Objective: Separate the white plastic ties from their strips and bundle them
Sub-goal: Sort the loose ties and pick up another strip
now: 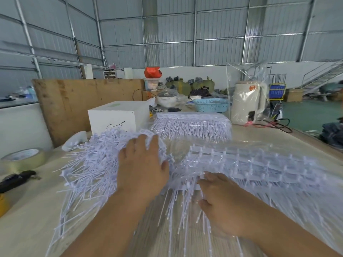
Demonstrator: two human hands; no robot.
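White plastic ties on strips lie in three heaps on the table. A loose tangled heap lies at the left. My left hand rests flat on its right side with fingers straight. A second stack spreads at the right, partly under clear plastic film. My right hand lies on that stack's near left part, fingers bent over some ties; whether it grips them is unclear. A third wrapped stack sits farther back in the middle.
A white box stands behind the left heap, with a plywood board leaning beyond it. A tape roll and a dark tool lie at the left. A blue basket and a white kettle stand at the back.
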